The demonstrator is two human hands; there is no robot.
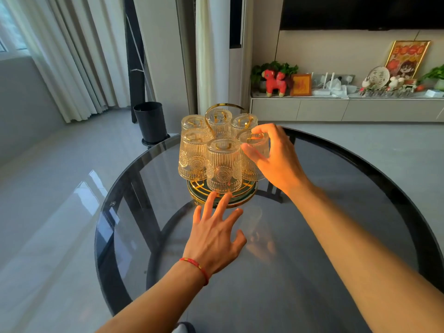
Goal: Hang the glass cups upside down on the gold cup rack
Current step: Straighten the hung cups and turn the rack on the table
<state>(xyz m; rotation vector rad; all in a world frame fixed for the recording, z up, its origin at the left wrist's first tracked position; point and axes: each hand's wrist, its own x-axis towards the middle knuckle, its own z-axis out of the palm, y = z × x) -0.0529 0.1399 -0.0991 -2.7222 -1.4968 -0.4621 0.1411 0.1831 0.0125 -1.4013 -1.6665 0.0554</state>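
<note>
Home living room, television (360, 13), curtains (72, 56)

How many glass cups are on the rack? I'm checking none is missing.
6, all upside down on the gold rack: back left, back middle, back right, front left, front middle, and front right in the right hand's grip.

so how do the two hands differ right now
The right hand is raised beside the gold cup rack, thumb and fingers curled around an upside-down glass cup; the left hand is low over the glass table, fingers spread, holding nothing, fingertips at the rack's base. The left wrist wears a red string bracelet; the right wrist is bare. Both reach toward the rack.
</note>
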